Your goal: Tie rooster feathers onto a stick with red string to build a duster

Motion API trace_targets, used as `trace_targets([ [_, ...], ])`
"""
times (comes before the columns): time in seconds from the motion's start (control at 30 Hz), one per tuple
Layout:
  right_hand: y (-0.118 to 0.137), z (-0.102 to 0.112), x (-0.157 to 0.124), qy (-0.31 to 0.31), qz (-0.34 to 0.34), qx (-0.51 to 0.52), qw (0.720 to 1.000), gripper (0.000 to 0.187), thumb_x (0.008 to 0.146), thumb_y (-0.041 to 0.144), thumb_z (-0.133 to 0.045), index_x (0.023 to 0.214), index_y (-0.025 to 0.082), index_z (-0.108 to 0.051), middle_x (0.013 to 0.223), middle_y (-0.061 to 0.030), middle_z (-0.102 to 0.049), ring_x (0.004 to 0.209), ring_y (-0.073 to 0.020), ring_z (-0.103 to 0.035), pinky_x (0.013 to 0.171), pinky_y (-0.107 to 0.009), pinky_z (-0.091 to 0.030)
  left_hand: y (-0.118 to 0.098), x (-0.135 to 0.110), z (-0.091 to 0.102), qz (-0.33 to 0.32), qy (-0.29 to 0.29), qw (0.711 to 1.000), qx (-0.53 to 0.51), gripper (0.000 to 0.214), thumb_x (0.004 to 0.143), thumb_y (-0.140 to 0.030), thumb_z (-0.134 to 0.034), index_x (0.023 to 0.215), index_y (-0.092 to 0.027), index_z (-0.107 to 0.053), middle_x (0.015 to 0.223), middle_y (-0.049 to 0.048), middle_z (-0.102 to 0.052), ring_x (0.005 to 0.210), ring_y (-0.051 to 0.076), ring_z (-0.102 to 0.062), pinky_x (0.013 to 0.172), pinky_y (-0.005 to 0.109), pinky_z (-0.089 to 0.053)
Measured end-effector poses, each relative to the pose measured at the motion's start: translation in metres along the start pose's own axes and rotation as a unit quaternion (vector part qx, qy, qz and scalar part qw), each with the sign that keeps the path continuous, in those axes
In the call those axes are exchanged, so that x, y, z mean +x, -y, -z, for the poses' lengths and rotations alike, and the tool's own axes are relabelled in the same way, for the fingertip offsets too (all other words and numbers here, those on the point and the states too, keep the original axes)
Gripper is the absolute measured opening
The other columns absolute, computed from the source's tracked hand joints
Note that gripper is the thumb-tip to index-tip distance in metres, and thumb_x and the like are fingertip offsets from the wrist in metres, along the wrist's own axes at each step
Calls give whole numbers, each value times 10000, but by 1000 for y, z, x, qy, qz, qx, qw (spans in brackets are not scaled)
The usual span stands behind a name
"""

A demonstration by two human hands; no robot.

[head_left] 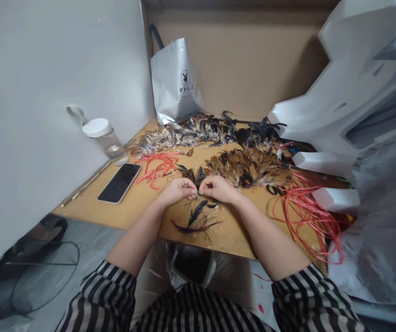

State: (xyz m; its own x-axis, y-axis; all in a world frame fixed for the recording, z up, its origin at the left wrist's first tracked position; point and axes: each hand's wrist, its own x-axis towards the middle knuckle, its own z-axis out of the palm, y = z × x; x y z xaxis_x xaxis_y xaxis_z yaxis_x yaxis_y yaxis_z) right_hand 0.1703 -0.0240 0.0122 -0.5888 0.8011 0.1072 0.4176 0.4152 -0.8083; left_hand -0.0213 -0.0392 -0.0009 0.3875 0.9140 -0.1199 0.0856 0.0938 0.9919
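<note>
My left hand (179,191) and my right hand (218,188) meet over the table, fingertips almost touching. Both are closed in a pinch at the lower ends of a small bunch of dark feathers (200,174), whose tips point away from me. Just what lies between the fingertips is too small to make out fully. Loose black feathers (197,213) lie on the table below my hands. A thick row of brown feathers (249,166) rests right behind my right hand. Red plastic strips (156,165) lie beyond my left hand.
A phone (120,183) and a lidded bottle (103,138) are on the left. A silver bag (175,85) stands at the back behind more feathers (198,131). Long red strips (304,216) and white foam pieces (336,199) crowd the right side. An open container (192,265) sits below the table edge.
</note>
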Motion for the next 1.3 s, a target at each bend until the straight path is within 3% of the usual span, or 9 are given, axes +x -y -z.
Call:
trace_targets([
  [0.3, 5, 1, -1, 20, -13, 28, 999, 141, 701, 250, -598, 712, 124, -660, 655, -8, -631, 581, -95, -517, 581, -204, -404, -1, 1, 1, 10, -17, 1000, -21, 276, 578, -299, -757, 697, -104, -602, 596, 33, -654, 551, 99, -597, 584, 230, -490],
  [0.53, 7, -3, 0, 43, -11, 41, 998, 178, 702, 280, -608, 719, 118, -679, 673, -25, -652, 605, -111, -543, 604, -217, -419, -5, -1, 1, 9, -31, 999, -11, 232, 556, -210, -755, 689, -105, -596, 556, 2, -620, 507, 76, -554, 551, 205, -450],
  [0.7, 5, -6, 4, -17, -35, 82, 996, 232, 747, 285, -559, 853, 120, -683, 770, -33, -678, 661, -115, -568, 640, -218, -429, -1, 0, 1, -12, -6, 1000, 6, 220, 567, -210, -739, 691, -118, -583, 590, 8, -633, 527, 83, -552, 557, 207, -433],
  [0.9, -1, -14, 6, -13, -25, -15, 999, 208, 739, 221, -535, 827, 133, -702, 692, -6, -661, 591, -102, -527, 579, -199, -382, 4, -2, -4, -52, -15, 996, 65, 154, 585, -172, -697, 682, -131, -585, 614, -5, -624, 599, 102, -577, 613, 217, -439],
  [1.13, 0, -19, 6, -22, -1, -139, 990, 198, 733, 185, -509, 627, 155, -674, 560, 6, -599, 526, -96, -469, 521, -209, -301, 7, -10, -8, -91, -57, 986, 127, 81, 647, -165, -616, 719, -148, -581, 642, -13, -595, 559, 82, -526, 555, 194, -417],
  [1.3, 3, -20, 8, -34, -19, -145, 989, 174, 740, 199, -533, 683, 163, -694, 629, -11, -646, 564, -106, -516, 534, -207, -315, 11, -12, -7, -149, -101, 956, 231, 79, 708, -159, -567, 780, -183, -591, 701, -2, -621, 664, 112, -575, 651, 218, -452],
])
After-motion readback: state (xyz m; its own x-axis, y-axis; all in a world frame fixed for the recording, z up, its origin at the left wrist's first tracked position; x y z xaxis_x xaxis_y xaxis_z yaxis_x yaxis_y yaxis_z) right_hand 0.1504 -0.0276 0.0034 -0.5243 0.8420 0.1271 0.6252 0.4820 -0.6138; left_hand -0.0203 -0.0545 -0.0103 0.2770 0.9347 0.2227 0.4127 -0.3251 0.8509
